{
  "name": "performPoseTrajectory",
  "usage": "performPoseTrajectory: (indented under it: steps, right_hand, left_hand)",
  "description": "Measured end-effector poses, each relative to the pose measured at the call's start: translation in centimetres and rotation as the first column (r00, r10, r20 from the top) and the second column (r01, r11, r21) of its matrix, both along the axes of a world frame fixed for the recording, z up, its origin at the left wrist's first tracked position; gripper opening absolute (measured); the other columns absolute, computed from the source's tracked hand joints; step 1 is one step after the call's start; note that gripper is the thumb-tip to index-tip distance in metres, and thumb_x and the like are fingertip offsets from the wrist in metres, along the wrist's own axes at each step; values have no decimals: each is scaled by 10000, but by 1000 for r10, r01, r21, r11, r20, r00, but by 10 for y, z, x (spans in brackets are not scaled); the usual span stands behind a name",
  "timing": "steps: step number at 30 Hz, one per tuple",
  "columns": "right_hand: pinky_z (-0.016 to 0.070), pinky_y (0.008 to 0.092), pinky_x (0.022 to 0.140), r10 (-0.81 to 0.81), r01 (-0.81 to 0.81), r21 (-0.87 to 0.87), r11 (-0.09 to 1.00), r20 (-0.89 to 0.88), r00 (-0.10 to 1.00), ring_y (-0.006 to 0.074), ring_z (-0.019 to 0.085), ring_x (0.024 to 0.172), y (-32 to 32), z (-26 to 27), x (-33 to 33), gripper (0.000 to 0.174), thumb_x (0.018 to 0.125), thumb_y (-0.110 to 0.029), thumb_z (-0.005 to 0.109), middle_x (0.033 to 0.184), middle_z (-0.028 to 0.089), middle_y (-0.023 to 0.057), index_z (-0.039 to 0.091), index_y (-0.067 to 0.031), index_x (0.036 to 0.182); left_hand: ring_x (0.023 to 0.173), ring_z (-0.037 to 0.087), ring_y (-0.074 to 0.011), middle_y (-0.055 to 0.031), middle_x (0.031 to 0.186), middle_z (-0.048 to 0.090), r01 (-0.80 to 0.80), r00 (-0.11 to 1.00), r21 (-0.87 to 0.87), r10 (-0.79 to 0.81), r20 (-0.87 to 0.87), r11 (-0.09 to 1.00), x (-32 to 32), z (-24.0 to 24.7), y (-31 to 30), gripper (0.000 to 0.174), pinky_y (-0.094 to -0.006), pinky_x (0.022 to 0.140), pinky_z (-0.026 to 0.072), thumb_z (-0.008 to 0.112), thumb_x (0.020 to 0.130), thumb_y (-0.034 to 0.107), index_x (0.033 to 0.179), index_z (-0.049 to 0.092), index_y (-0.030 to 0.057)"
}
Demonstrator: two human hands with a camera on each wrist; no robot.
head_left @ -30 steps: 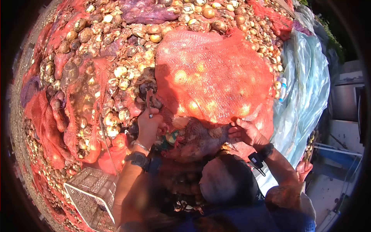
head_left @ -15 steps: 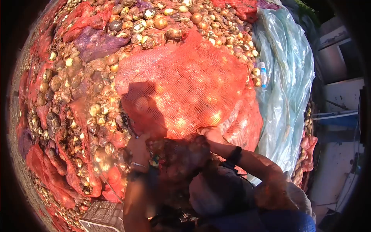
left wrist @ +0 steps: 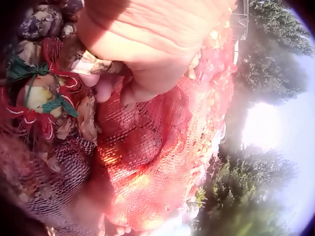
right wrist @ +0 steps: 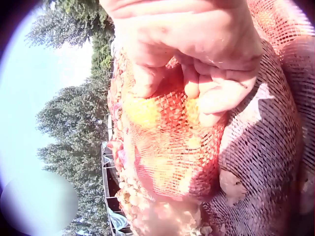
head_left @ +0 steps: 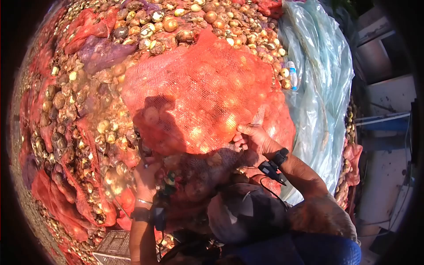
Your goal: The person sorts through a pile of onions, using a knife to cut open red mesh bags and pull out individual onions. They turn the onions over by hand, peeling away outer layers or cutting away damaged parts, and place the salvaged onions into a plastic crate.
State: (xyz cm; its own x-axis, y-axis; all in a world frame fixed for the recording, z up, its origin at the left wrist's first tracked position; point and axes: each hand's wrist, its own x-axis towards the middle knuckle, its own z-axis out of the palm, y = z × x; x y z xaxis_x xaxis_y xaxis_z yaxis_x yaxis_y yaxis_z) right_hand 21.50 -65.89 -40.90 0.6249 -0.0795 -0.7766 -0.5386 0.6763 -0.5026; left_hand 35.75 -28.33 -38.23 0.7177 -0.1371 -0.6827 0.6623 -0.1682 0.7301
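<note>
A full red mesh bag (head_left: pixel 198 92) of onions lies at the middle of the head view. At its lower right edge the right hand (head_left: pixel 256 139) pinches the netting; in the right wrist view that hand (right wrist: pixel 192 54) has its fingers curled into the red mesh (right wrist: pixel 172 152). The left hand (head_left: pixel 148 176), partly shaded, is at the bag's lower left corner. Seen from the left wrist, the left hand (left wrist: pixel 147 44) curls its fingers on the red netting (left wrist: pixel 142 142), beside an onion tied round with green and red string (left wrist: pixel 42 96). A darker mesh bag (head_left: pixel 212 170) lies between the hands.
Loose onions (head_left: pixel 145 33) and torn red bags (head_left: pixel 53 198) spread behind and to the left. Clear plastic sheeting (head_left: pixel 318 88) runs down the right, with a small bottle (head_left: pixel 292 75) beside it. A crate (head_left: pixel 112 247) stands at the lower left; a person's capped head (head_left: pixel 243 210) is below.
The red bag and both hands have shifted left in the head view. The bag's lower edge rose and settled slightly, and the right hand has moved out of the shade into sunlight.
</note>
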Motion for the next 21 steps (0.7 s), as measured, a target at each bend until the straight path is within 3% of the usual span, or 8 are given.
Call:
performPoseTrajectory:
  steps: [2, 5, 6, 9, 12, 16, 18, 21]
  right_hand:
    - [493, 286, 496, 40, -37, -142, 989, 14, 999, 208, 668, 640, 3, -8, -2, 259, 868, -226, 746, 792, 682, 112, 633, -16, 969]
    - [476, 257, 479, 30, -16, -296, 955, 43, 999, 172, 652, 585, 12, 1, 3, 69, 885, -63, 648, 731, 677, 94, 645, -7, 845]
    - [472, 255, 477, 40, -26, -323, 946, 38, 998, 167, 640, 569, 13, 6, 5, 66, 884, -56, 631, 725, 669, 87, 646, -5, 844]
    - [464, 259, 474, 127, -116, -363, 925, 8, 992, 156, 615, 544, 14, 6, 7, 80, 881, -51, 612, 712, 652, 74, 645, 3, 831]
    - [456, 268, 474, 198, -197, -414, 889, -42, 979, 145, 593, 530, 19, 12, 11, 92, 874, -50, 615, 702, 634, 66, 643, 16, 816]
    - [454, 269, 491, 197, -189, -430, 883, -25, 980, 123, 579, 558, 24, 5, 4, 80, 875, -26, 619, 713, 621, 60, 651, 40, 908]
    - [485, 270, 541, 196, -175, -415, 893, 10, 980, 107, 580, 625, 22, 2, -5, 137, 889, -29, 620, 756, 623, 56, 651, 38, 1005]
    - [514, 267, 609, 118, -60, -410, 910, 119, 986, 117, 603, 675, 25, -16, -27, 147, 885, -21, 624, 795, 637, 51, 664, 23, 1020]
  left_hand:
    - [494, 554, -119, -64, 722, 628, 47, 999, -26, -47, -9, 999, -5, 0, 35, 224, -248, 429, 431, 655, 819, -5, 1039, 614, 5]
    - [520, 539, -95, -64, 791, 641, 179, 983, 363, -181, -31, 914, -13, 37, 95, 293, -241, 436, 444, 586, 842, -92, 1108, 613, 28]
    - [569, 541, -99, -72, 803, 643, 222, 975, 172, -221, -27, 960, -15, 53, 128, 364, -243, 463, 462, 521, 836, -159, 1136, 624, 19]
    - [706, 552, -67, -10, 942, 667, 375, 912, 385, -410, 10, 843, -28, 132, 191, 441, -207, 655, 466, 486, 794, -207, 1166, 630, -20]
    - [661, 533, -80, 4, 777, 596, 255, 885, 571, -426, 187, 780, -41, 213, 201, 285, -230, 575, 437, 566, 783, -97, 1047, 621, -3]
    - [650, 497, -81, -6, 714, 563, 286, 726, 737, -640, 250, 612, -29, 228, 101, 273, -246, 581, 434, 612, 738, -98, 989, 644, 7]
    - [633, 619, -255, -151, 709, 604, 419, 520, 818, -843, 139, 393, -8, 219, -3, 261, -358, 606, 491, 666, 707, -17, 963, 623, 7]
    - [650, 616, -396, -203, 701, 607, 415, 172, 814, -914, 368, 406, 15, 127, -106, 155, -444, 590, 489, 645, 773, 109, 868, 583, 4]
